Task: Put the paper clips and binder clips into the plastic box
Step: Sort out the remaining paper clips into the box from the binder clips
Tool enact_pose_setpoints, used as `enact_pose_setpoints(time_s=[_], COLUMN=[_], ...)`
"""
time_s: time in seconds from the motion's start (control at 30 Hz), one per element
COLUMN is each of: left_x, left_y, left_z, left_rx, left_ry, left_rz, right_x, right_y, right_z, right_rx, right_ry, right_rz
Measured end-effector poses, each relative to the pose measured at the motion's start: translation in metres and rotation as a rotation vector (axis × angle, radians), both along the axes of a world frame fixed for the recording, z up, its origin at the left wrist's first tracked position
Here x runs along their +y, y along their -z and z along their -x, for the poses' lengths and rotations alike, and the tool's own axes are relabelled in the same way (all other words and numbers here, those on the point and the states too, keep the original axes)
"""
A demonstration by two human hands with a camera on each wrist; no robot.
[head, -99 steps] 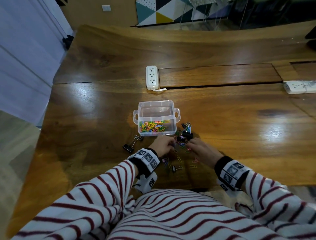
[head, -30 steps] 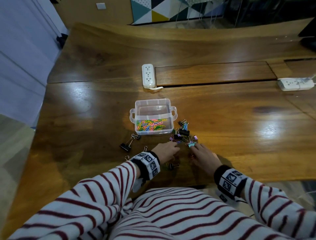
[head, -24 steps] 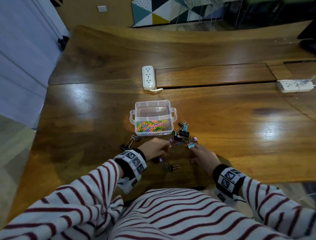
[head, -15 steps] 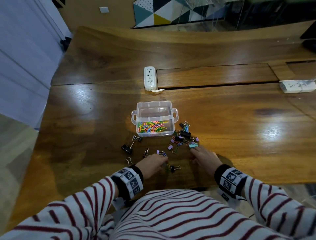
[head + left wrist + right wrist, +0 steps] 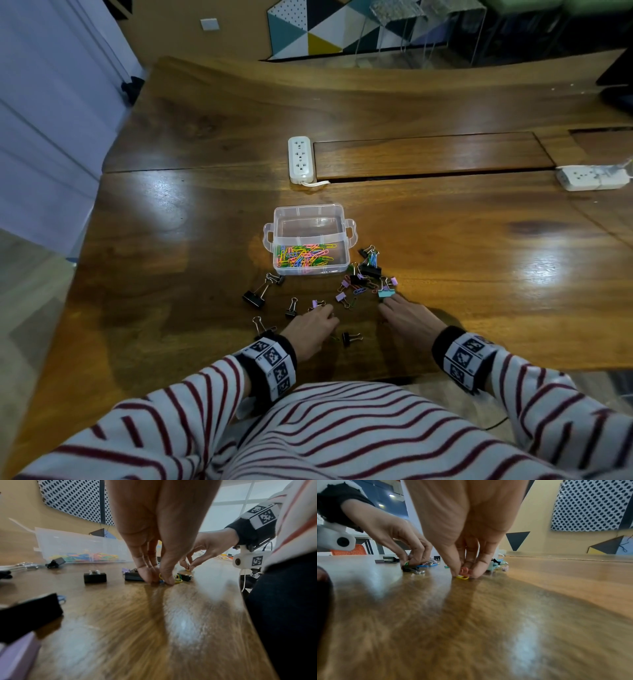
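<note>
The clear plastic box [image 5: 310, 219] stands mid-table, and its near compartment holds several coloured paper clips [image 5: 303, 256]. Binder clips [image 5: 370, 270] and loose paper clips lie scattered between the box and me. My left hand [image 5: 328, 313] is fingertips-down on the wood. In the left wrist view its thumb and fingers [image 5: 147, 576] pinch a small paper clip [image 5: 161, 576] beside a black binder clip [image 5: 133, 576]. My right hand [image 5: 385, 306] is just right of it, below a teal binder clip [image 5: 385, 293]. In the right wrist view it pinches a yellow paper clip [image 5: 462, 576] against the table.
Black binder clips lie left of my hands [image 5: 254, 297], with one near the table edge [image 5: 349, 337]. A white power strip [image 5: 300, 159] sits behind the box and another [image 5: 592, 177] at the far right. The table's near edge runs just under my wrists.
My left hand has drawn back from the clip pile toward me and settled on a clip nearer the edge. The right hand has stayed almost in place by the teal clip.
</note>
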State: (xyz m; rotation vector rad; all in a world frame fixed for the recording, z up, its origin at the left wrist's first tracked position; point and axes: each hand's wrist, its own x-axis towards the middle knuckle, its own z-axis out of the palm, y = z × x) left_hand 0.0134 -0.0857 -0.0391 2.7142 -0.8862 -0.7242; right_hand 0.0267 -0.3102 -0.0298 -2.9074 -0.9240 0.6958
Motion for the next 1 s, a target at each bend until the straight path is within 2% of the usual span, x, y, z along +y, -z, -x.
enact_pose_setpoints(time_s=[0.17, 0.27, 0.33, 0.43, 0.53, 0.63, 0.7, 0.73, 0.87, 1.0], left_x=[-0.006, -0.008, -0.006, 0.001, 0.013, 0.033, 0.048, 0.054, 0.069, 0.063], left_y=[-0.011, -0.013, -0.011, -0.011, -0.014, -0.021, -0.03, -0.033, -0.044, -0.044], left_z=[-0.003, -0.004, -0.003, -0.007, -0.016, -0.027, -0.04, -0.049, -0.09, -0.112], left_rx=[-0.011, 0.019, 0.048, 0.098, 0.194, 0.259, 0.228, 0.197, 0.021, -0.039], left_ry=[0.092, 0.133, 0.142, 0.113, 0.001, -0.278, -0.449, -0.481, -0.544, -0.531], left_rz=[-0.123, -0.148, -0.129, -0.065, 0.106, 0.352, 0.459, 0.478, 0.42, 0.259], right_x=[0.003, 0.007, 0.008, 0.009, 0.02, 0.043, 0.061, 0.071, 0.093, 0.079], right_y=[-0.001, -0.001, -0.005, -0.017, -0.038, -0.053, -0.051, -0.051, -0.048, -0.051], right_z=[-0.007, -0.009, -0.016, -0.039, -0.075, -0.106, -0.121, -0.123, -0.121, -0.109], right_rx=[0.018, 0.098, 0.193, 0.326, 0.41, 0.442, 0.4, 0.398, 0.426, 0.22], right_ry=[0.035, 0.052, 0.149, 0.335, 0.538, 0.689, 0.715, 0.712, 0.628, 0.539], right_rz=[-0.019, -0.039, -0.134, -0.379, -0.636, -0.824, -0.831, -0.82, -0.744, -0.646])
